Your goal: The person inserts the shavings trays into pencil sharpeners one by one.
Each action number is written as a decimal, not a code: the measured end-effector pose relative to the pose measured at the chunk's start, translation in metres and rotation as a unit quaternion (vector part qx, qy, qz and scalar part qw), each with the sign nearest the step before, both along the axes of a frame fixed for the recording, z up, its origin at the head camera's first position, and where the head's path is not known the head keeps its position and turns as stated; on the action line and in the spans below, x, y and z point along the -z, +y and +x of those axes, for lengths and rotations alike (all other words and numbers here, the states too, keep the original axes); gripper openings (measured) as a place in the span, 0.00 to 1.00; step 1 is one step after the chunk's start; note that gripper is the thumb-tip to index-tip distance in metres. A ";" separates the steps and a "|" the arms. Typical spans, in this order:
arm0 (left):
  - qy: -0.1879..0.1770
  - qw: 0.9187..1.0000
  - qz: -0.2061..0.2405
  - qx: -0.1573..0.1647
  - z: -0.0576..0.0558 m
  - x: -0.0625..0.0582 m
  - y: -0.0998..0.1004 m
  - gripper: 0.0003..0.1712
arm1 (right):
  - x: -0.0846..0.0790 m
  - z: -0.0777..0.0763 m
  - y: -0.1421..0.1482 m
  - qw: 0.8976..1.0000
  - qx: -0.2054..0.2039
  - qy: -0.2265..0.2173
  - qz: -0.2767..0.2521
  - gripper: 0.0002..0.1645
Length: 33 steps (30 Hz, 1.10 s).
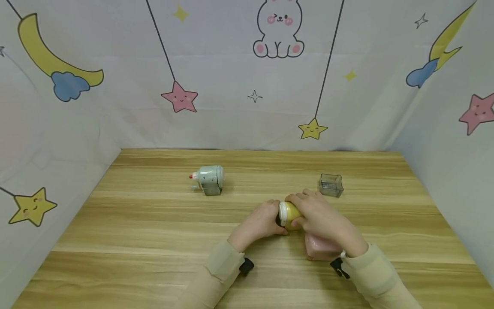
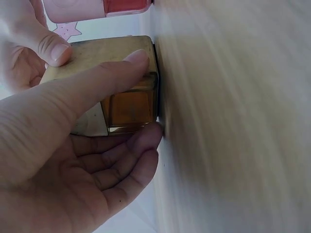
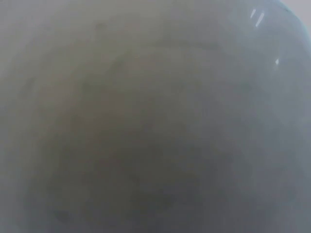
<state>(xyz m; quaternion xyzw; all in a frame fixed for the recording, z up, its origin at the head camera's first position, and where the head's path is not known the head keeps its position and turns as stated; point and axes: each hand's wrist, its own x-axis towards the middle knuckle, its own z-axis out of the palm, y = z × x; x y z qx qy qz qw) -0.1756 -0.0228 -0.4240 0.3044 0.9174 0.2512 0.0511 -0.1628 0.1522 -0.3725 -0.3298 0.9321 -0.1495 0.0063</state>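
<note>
A yellow pencil sharpener (image 1: 292,211) with a pale end lies on its side between my hands. My left hand (image 1: 261,221) holds its near-left end. In the left wrist view the thumb lies along the yellow body (image 2: 104,53), and the fingers curl beside the see-through amber drawer (image 2: 131,109). My right hand (image 1: 318,214) grips the body from the other side, its thumb (image 2: 58,52) pressing on it. Under the right wrist stands a pink sharpener (image 1: 321,249), partly hidden. A close, blurred pale surface (image 3: 155,116) fills the right wrist view; what it is cannot be told.
A light green crank sharpener (image 1: 210,177) with a red tip stands at the back left of the wooden table (image 1: 127,240). A small see-through grey box (image 1: 330,185) lies beyond my right hand. Printed cloth walls (image 1: 231,128) bound the back and sides.
</note>
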 end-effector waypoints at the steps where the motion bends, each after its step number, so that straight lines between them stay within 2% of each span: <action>1: -0.001 1.000 0.003 0.000 0.000 0.000 0.000 0.33 | 0.000 0.000 0.000 1.000 0.000 0.001 0.000 0.30; 5: -0.003 1.000 0.006 0.002 0.002 -0.001 0.000 0.34 | 0.000 0.001 0.000 1.000 0.000 0.005 0.005 0.30; 13: -0.033 0.999 0.020 0.000 0.005 -0.007 -0.002 0.42 | -0.001 0.001 0.000 1.000 0.002 0.014 0.019 0.31; 18: -0.010 1.000 -0.006 0.012 0.007 -0.018 -0.005 0.44 | -0.002 0.002 0.000 0.999 0.003 0.033 0.038 0.35; 22: 0.045 0.998 -0.047 0.010 0.007 -0.029 -0.013 0.42 | -0.003 0.002 0.000 0.998 -0.002 0.041 0.048 0.42; 26: 0.121 0.991 -0.046 -0.022 0.004 -0.043 -0.027 0.35 | -0.009 0.001 0.007 0.999 -0.001 0.025 0.029 0.46; 29: 0.190 0.979 -0.029 -0.066 -0.003 -0.050 -0.043 0.31 | -0.016 -0.004 0.020 1.000 0.012 0.023 -0.003 0.41; 33: 0.263 0.954 -0.035 -0.139 -0.016 -0.053 -0.071 0.32 | -0.025 -0.014 0.046 0.998 0.033 0.028 -0.035 0.32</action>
